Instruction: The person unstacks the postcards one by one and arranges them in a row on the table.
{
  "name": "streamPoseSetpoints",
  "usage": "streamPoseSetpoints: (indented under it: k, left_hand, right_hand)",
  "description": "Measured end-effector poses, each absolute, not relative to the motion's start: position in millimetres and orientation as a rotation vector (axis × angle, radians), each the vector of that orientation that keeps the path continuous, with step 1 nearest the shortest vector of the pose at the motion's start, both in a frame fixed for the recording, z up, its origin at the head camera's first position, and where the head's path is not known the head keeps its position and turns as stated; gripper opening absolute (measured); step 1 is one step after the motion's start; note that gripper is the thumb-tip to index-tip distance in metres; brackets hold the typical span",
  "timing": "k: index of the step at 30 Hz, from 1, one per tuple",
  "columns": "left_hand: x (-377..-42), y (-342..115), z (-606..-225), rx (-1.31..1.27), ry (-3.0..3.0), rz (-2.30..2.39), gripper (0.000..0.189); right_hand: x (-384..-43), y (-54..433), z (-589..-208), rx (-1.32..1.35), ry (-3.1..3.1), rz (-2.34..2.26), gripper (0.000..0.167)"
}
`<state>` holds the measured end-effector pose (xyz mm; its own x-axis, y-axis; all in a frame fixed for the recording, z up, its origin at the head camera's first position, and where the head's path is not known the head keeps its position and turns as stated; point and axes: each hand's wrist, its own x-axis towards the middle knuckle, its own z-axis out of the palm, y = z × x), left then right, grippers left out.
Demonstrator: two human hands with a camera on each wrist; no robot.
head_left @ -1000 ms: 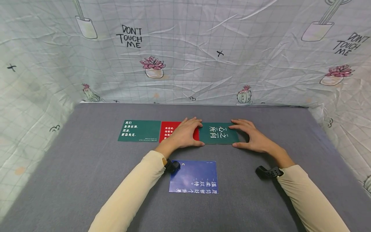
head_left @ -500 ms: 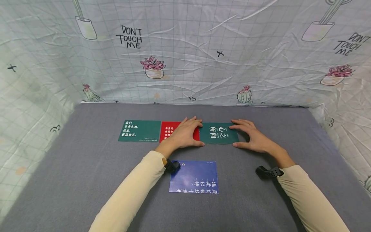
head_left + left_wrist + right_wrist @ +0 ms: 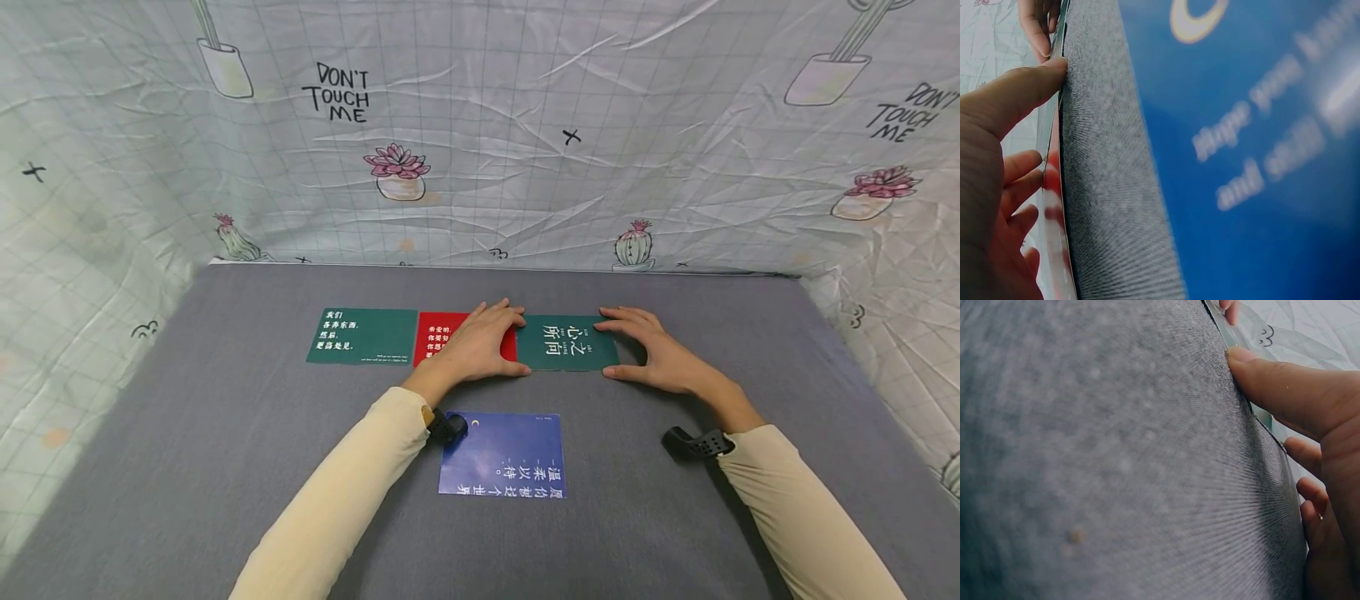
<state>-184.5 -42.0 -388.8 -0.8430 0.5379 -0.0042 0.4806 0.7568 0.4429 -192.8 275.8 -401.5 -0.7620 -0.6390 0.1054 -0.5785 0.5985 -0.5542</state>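
Note:
Three cards lie side by side in a row: a green card (image 3: 382, 333) at the left, a red card (image 3: 431, 321) in the middle and another green card (image 3: 567, 354) at the right, with sideways white lettering. My left hand (image 3: 480, 343) lies across the red card and hides much of it, thumb and fingers spread at the right green card's left edge. At that card's opposite edge is my right hand (image 3: 654, 357), its thumb and fingers likewise parted, fingertips on the corners. Both thumbs, the left thumb (image 3: 1032, 87) and right thumb (image 3: 1291, 387), rest at the near edge in the wrist views.
A blue card (image 3: 498, 442) with upside-down white lettering lies nearer on the grey tabletop (image 3: 225, 483), partly under the left wrist's black camera strap (image 3: 447, 428). A patterned white cloth (image 3: 480, 125) hangs behind and along both sides.
The whole view has shifted very slightly; both hands and all the cards keep their places.

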Motion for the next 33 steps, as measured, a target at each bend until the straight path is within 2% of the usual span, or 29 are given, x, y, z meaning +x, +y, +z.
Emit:
streamPoseSetpoints:
  k: [23,33]
  left_hand:
    - [-185,-44,-389,0.827,2.820,0.671,0.072]
    - [-179,-59,-374,0.892,2.842,0.829,0.076]
  right_hand:
    - [-193,274,-399,-1.014,2.711,-0.882,0.068]
    - [-180,262,-385,-1.097,2.746,-0.957,0.069]
